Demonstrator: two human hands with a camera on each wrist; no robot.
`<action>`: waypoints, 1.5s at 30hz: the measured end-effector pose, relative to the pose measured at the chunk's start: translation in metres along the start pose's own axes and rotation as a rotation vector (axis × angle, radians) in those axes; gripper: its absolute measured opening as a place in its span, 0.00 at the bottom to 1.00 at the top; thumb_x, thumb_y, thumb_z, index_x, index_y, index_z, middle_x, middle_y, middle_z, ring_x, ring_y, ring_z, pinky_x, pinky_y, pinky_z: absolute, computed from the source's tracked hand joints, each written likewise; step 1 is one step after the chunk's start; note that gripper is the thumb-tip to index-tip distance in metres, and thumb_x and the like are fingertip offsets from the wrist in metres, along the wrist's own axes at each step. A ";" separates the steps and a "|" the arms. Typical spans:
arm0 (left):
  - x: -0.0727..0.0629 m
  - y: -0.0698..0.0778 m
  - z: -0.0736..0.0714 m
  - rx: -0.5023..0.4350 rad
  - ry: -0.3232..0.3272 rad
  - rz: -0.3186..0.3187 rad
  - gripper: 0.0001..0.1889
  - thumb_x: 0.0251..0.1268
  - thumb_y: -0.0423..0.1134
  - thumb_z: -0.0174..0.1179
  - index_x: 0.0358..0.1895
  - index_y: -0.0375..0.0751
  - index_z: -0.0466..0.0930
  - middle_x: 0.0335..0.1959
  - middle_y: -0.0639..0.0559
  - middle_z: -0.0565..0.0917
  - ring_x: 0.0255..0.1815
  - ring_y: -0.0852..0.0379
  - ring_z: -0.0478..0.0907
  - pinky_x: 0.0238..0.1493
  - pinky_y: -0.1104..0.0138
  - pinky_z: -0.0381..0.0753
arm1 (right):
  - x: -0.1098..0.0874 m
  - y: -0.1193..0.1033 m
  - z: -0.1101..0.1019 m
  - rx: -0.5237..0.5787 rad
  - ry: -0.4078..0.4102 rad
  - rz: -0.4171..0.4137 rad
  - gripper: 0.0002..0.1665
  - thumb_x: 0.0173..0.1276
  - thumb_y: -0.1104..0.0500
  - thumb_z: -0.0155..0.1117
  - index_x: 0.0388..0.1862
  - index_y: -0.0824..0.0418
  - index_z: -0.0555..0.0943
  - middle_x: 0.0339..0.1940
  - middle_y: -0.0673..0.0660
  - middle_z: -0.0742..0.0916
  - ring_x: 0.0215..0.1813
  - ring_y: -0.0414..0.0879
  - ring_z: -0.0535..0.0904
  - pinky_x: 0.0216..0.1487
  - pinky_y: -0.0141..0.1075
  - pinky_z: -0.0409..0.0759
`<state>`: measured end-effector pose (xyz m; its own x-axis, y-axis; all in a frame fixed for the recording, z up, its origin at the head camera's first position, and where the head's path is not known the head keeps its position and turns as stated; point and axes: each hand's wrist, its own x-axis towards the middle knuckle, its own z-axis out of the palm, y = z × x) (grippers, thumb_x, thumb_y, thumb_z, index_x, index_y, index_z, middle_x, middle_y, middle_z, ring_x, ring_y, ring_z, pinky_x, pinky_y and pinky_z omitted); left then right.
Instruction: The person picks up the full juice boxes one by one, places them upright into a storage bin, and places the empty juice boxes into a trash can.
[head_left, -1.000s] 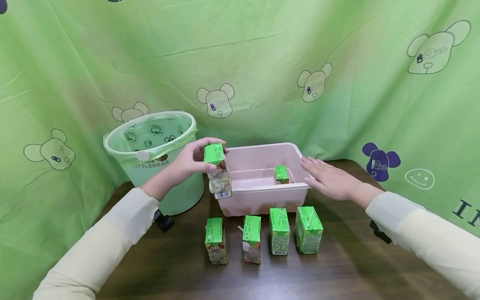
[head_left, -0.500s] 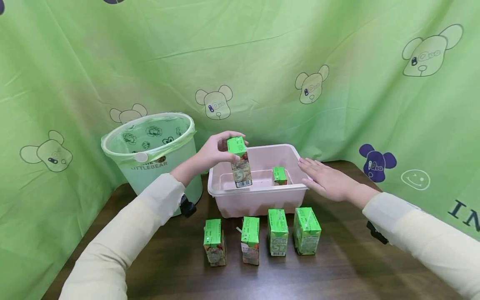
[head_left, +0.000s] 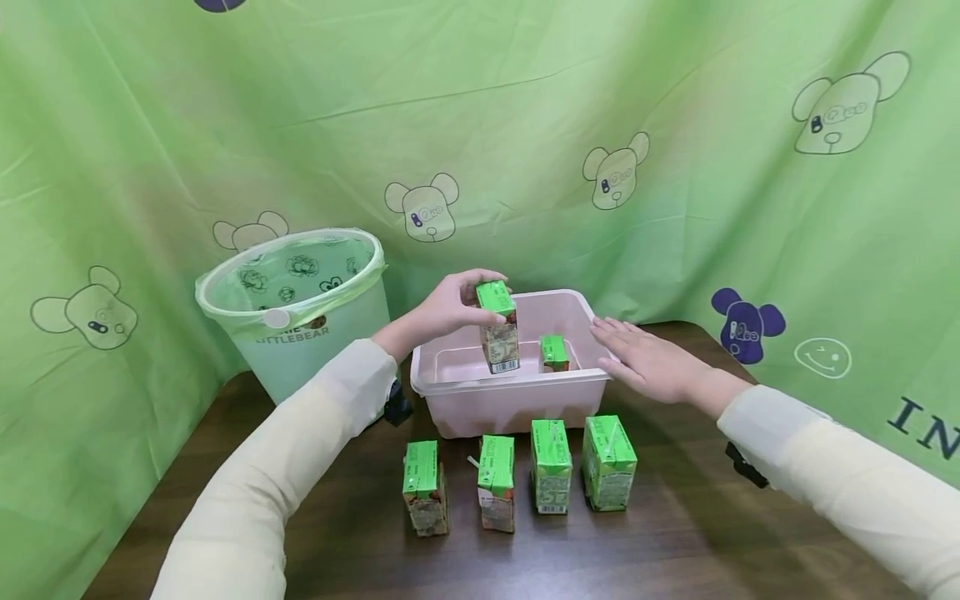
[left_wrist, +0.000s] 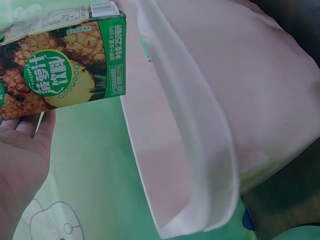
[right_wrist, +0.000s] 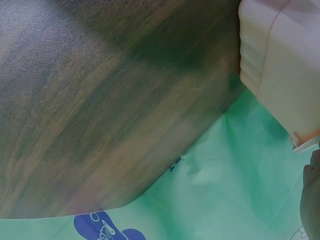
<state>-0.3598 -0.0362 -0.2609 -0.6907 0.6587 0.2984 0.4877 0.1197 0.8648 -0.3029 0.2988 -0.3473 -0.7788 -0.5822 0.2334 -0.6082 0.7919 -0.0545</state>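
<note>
My left hand [head_left: 450, 310] grips a pineapple juice box [head_left: 499, 340] near its green top and holds it upright over the left part of the pink bin [head_left: 517, 408]. In the left wrist view the juice box [left_wrist: 60, 60] shows its pineapple picture, with fingers under one edge and the bin's rim [left_wrist: 200, 120] beside it. My right hand [head_left: 652, 360] has its fingers extended, fingertips right at the bin's right rim. Only a sliver of that hand [right_wrist: 311, 195] enters the right wrist view. Another green-topped juice box [head_left: 555, 352] stands inside the bin, toward its right end.
Several juice boxes stand in a row before the bin, from a leftmost box [head_left: 426, 487] to a rightmost box [head_left: 610, 462]; one has a straw sticking out. A lined green trash can [head_left: 292, 333] stands left of the bin. A green curtain [head_left: 510, 125] hangs behind the wooden table [head_left: 675, 533].
My left hand has carried the juice box rightward, from the bin's left front corner to over its inside. The right hand stays at the right rim. The view has shifted slightly.
</note>
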 end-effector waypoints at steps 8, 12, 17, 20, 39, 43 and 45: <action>0.009 -0.012 0.008 0.068 -0.037 -0.038 0.31 0.51 0.25 0.68 0.62 0.30 0.71 0.41 0.43 0.82 0.38 0.54 0.78 0.41 0.66 0.82 | 0.001 0.000 0.001 0.003 -0.005 -0.001 0.36 0.80 0.48 0.43 0.74 0.73 0.57 0.75 0.68 0.61 0.76 0.63 0.51 0.74 0.55 0.50; 0.010 -0.020 0.010 0.074 -0.061 -0.070 0.33 0.51 0.26 0.69 0.64 0.29 0.69 0.40 0.43 0.82 0.37 0.54 0.79 0.41 0.66 0.82 | 0.000 0.000 0.002 0.003 -0.005 -0.002 0.36 0.80 0.48 0.43 0.74 0.73 0.57 0.75 0.68 0.61 0.76 0.63 0.51 0.74 0.54 0.50; 0.012 -0.028 0.013 0.064 -0.095 -0.103 0.34 0.53 0.27 0.70 0.66 0.31 0.68 0.43 0.45 0.83 0.38 0.55 0.80 0.42 0.65 0.82 | 0.000 0.000 0.002 0.011 -0.007 0.011 0.36 0.80 0.47 0.43 0.74 0.72 0.57 0.75 0.68 0.60 0.76 0.63 0.50 0.75 0.52 0.48; 0.013 -0.032 0.015 0.078 -0.117 -0.112 0.35 0.54 0.29 0.70 0.67 0.31 0.67 0.44 0.45 0.83 0.38 0.55 0.80 0.43 0.66 0.82 | 0.000 -0.001 0.001 0.009 -0.005 0.007 0.36 0.80 0.47 0.43 0.74 0.72 0.57 0.75 0.68 0.61 0.76 0.63 0.51 0.74 0.53 0.49; 0.020 -0.043 0.020 0.217 -0.197 -0.126 0.38 0.58 0.34 0.70 0.71 0.32 0.63 0.43 0.46 0.81 0.38 0.55 0.78 0.42 0.69 0.79 | -0.001 -0.003 -0.001 0.006 0.022 -0.015 0.35 0.79 0.49 0.45 0.73 0.73 0.58 0.74 0.69 0.62 0.75 0.64 0.53 0.73 0.55 0.52; 0.022 -0.046 0.021 0.216 -0.199 -0.136 0.38 0.57 0.34 0.70 0.70 0.32 0.64 0.43 0.46 0.80 0.40 0.52 0.77 0.41 0.70 0.78 | -0.001 -0.002 -0.002 0.001 -0.003 0.002 0.36 0.80 0.48 0.43 0.74 0.72 0.57 0.75 0.68 0.61 0.76 0.63 0.51 0.73 0.55 0.51; 0.023 -0.047 0.022 0.219 -0.200 -0.139 0.38 0.57 0.34 0.70 0.70 0.32 0.64 0.43 0.45 0.80 0.40 0.51 0.77 0.41 0.70 0.78 | -0.001 -0.002 -0.002 0.003 -0.010 0.007 0.36 0.80 0.48 0.42 0.74 0.72 0.56 0.75 0.68 0.61 0.76 0.62 0.51 0.73 0.55 0.50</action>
<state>-0.3875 -0.0106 -0.3036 -0.6508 0.7550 0.0799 0.5144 0.3610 0.7779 -0.3007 0.2984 -0.3451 -0.7849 -0.5780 0.2233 -0.6028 0.7957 -0.0591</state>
